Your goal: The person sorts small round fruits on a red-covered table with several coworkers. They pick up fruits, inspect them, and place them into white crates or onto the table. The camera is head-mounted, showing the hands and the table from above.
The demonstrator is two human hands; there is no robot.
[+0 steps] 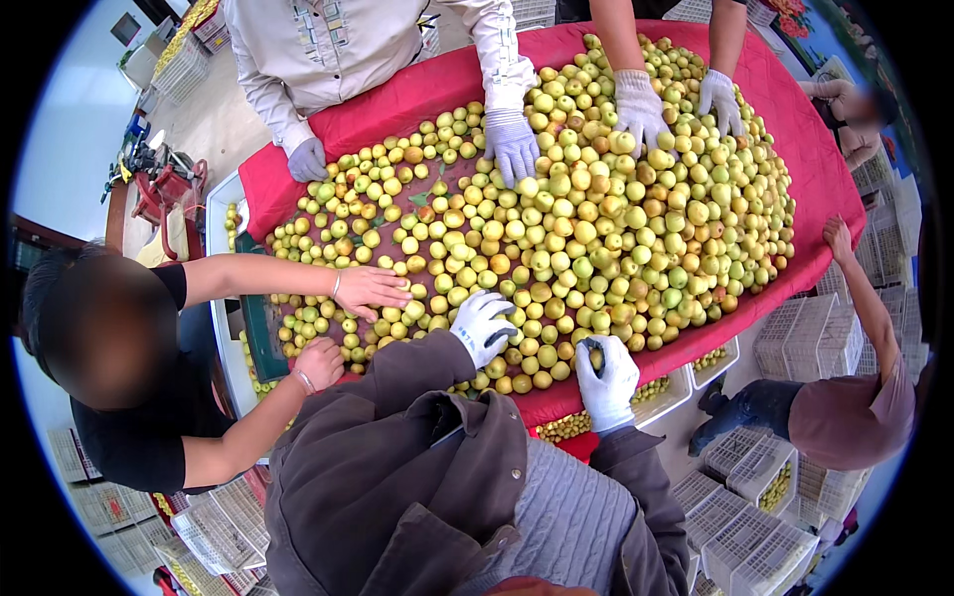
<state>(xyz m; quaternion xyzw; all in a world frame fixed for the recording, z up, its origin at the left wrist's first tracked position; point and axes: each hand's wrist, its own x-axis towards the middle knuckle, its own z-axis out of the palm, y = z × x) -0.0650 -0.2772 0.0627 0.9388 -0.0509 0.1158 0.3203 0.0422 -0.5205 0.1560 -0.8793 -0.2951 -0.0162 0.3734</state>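
Note:
Small round yellow-green fruits [581,231], some blushed orange or brown, cover a sorting table lined with red quilted cloth [805,97]. My left hand [483,328], in a white glove with a dark palm, reaches over the fruits near the table's front edge. Its fingers are bent and the palm is hidden, so whether it grips a fruit cannot be told. At the cloth's near edge, my right hand [610,384] in a matching glove is curled around one fruit [596,359], partly visible between thumb and fingers.
Opposite me, two people's gloved hands [511,147] [639,112] touch the fruits. A person's bare hands [371,290] work at the left, beside a green chute [261,335]. Another person's hand [838,237] touches the right edge. White plastic crates [809,335] stand around. Green leaves [420,199] lie among the fruits.

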